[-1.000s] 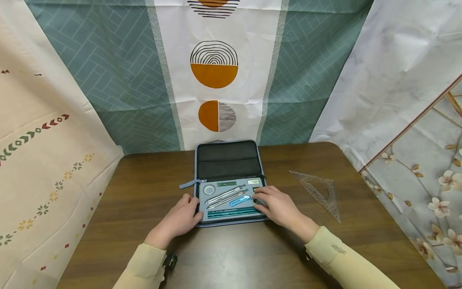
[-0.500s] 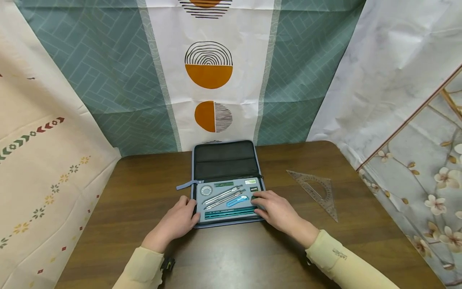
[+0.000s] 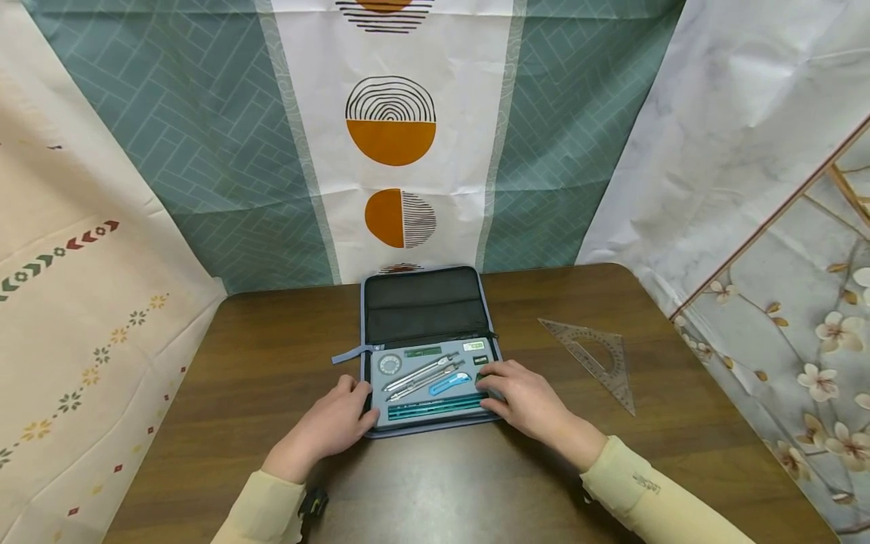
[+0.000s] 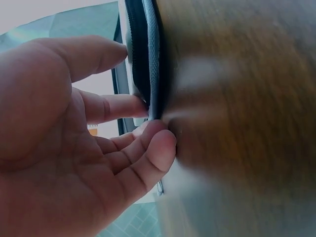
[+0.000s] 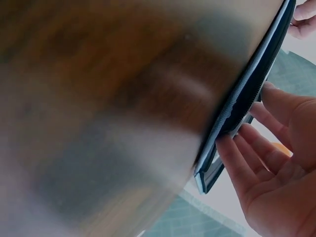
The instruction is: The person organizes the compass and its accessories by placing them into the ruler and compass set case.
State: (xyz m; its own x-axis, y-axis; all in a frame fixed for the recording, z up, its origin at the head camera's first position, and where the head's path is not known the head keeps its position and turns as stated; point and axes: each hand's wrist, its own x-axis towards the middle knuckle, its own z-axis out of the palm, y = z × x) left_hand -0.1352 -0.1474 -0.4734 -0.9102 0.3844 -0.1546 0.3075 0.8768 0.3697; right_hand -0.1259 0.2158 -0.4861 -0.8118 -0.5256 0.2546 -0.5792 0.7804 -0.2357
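Note:
An unzipped blue pencil case (image 3: 421, 319) lies on the table, its dark lid folded back. Its grey tray (image 3: 416, 363) bears two silver compasses (image 3: 416, 373), a blue craft knife (image 3: 450, 383), teal pencils (image 3: 435, 408), a white eraser (image 3: 473, 346), a sharpener (image 3: 480, 360) and a round dial (image 3: 390, 365). My left hand (image 3: 336, 419) grips the case's left side, thumb by the tray and several fingertips low at the zipped edge (image 4: 154, 59). My right hand (image 3: 526, 397) holds the opposite side, fingertips along the zipper (image 5: 247, 94), covering the tray's right end.
A clear set square (image 3: 620, 389) lies flat on the wooden table (image 3: 435, 491), right of the case. Patterned cloths hang behind the table (image 3: 238, 174) and along both sides. A blue strap (image 3: 350, 354) sticks out left of the case.
The case's front has shifted slightly nearer, with both hands staying at its sides. The sharpener shows beyond the right fingers now. The whole head view has drifted a little.

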